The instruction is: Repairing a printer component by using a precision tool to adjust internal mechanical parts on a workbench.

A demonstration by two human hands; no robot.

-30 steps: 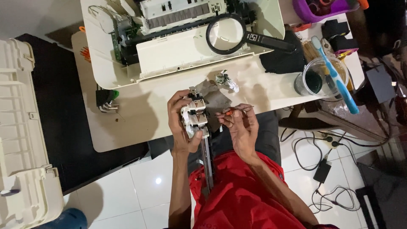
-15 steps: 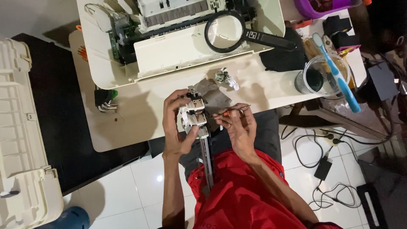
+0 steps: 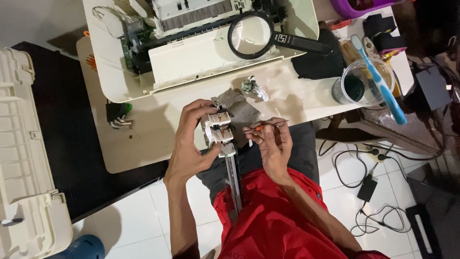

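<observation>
My left hand (image 3: 191, 141) grips a small white printer carriage part (image 3: 218, 128) at the near edge of the cream table (image 3: 143, 148); a long metal rail (image 3: 233, 180) runs from the part down toward my lap. My right hand (image 3: 273, 144) pinches a thin tool with an orange handle (image 3: 261, 127), its tip pointing left at the carriage part. A grey rag (image 3: 242, 112) lies under and behind the part.
An opened cream printer (image 3: 191, 48) fills the table's far side, with a black magnifying glass (image 3: 254, 34) on it. A crumpled foil scrap (image 3: 251, 87), black cloth (image 3: 318, 62), clear cup with blue toothbrush (image 3: 366, 81) sit right. A cream printer cover (image 3: 24, 158) lies on the floor left; cables (image 3: 369, 182) lie right.
Both hands have stayed on the part and the tool with only slight shifts; the view has moved a little.
</observation>
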